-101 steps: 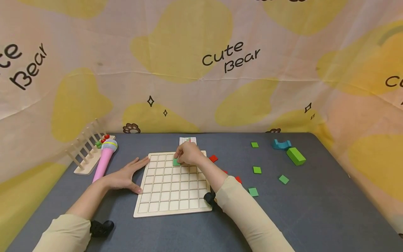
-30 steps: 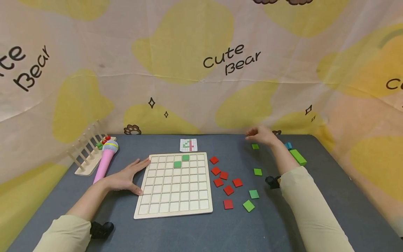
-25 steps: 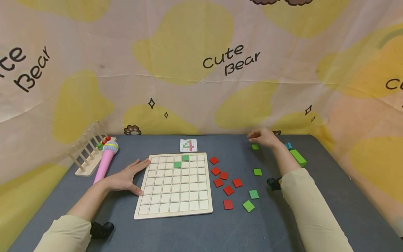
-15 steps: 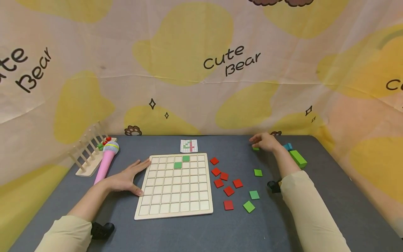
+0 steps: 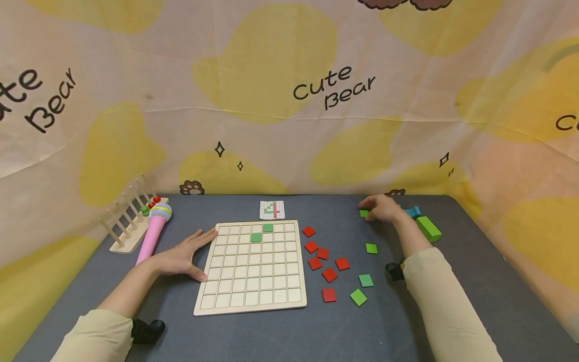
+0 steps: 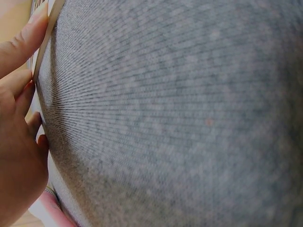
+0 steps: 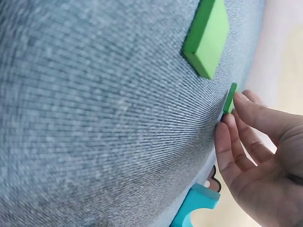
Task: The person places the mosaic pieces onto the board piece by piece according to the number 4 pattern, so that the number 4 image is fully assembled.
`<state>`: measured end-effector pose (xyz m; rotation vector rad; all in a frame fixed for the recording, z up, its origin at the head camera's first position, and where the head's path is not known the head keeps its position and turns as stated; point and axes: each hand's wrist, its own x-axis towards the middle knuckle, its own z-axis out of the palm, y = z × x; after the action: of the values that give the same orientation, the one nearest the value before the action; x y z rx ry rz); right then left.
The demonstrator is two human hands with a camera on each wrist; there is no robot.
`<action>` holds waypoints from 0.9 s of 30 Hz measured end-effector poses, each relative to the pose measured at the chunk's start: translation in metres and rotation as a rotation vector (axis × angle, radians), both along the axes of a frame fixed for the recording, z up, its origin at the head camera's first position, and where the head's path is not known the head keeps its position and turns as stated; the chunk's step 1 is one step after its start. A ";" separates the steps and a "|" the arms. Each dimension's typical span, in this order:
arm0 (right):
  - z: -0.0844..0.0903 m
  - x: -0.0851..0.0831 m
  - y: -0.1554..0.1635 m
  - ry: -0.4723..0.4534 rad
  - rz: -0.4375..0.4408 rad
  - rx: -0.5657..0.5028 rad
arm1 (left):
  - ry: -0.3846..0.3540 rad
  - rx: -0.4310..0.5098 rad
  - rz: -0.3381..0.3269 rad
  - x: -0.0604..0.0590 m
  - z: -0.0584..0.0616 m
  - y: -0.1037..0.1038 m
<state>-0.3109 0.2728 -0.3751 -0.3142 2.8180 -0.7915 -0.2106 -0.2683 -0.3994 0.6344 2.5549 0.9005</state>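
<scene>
My left hand (image 5: 183,255) rests with fingers and thumb spread at the left edge of a wooden grid board (image 5: 244,310). In the left wrist view, its thumb (image 6: 31,40) lies against the board's edge. Two green tiles sit in the board's upper cells, one a green tile (image 5: 268,228) in the top row, the other a green tile (image 5: 256,237) one row lower. At the back right of the table, my right hand (image 5: 383,208) pinches a small green tile (image 7: 230,98) between thumb and fingertips, low over the cloth.
Several red tiles (image 5: 329,274) lie right of the board, with more green tiles (image 5: 371,249) beyond them. A patterned card (image 5: 272,210) lies behind the board. Farther right are a blue arch block (image 5: 412,211) and a green block (image 5: 428,229). A toy microphone (image 5: 154,231) and pegged rack (image 5: 128,236) stand left.
My right hand has moved from the board to the back right, come down on a green tile, and taken hold of it. My left hand has stayed at the board's edge.
</scene>
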 end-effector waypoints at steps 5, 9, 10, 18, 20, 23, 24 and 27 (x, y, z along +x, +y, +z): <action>-0.005 0.000 -0.001 -0.003 0.001 -0.002 | 0.020 0.011 -0.011 0.001 0.001 0.001; -0.009 -0.002 -0.002 0.012 0.007 0.009 | 0.025 0.014 -0.012 0.001 0.001 0.001; -0.010 -0.002 -0.002 0.015 0.008 0.011 | 0.026 0.013 -0.011 0.001 0.001 0.001; -0.011 -0.002 -0.004 0.008 -0.007 0.000 | 0.032 0.018 -0.014 0.000 -0.001 0.000; -0.011 -0.002 -0.004 0.006 -0.018 -0.002 | 0.033 0.019 -0.013 0.000 -0.001 0.000; -0.011 -0.002 -0.004 0.010 -0.032 -0.003 | 0.031 0.019 -0.012 0.000 -0.001 0.000; -0.011 -0.002 -0.005 0.014 -0.037 -0.004 | 0.027 0.017 -0.010 0.000 -0.001 0.000; -0.012 -0.001 -0.005 0.028 -0.053 -0.010 | 0.021 0.016 -0.008 0.000 0.000 0.000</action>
<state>-0.3122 0.2673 -0.3867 -0.2552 2.8601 -0.8192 -0.2102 -0.2680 -0.3995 0.6618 2.5644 0.9166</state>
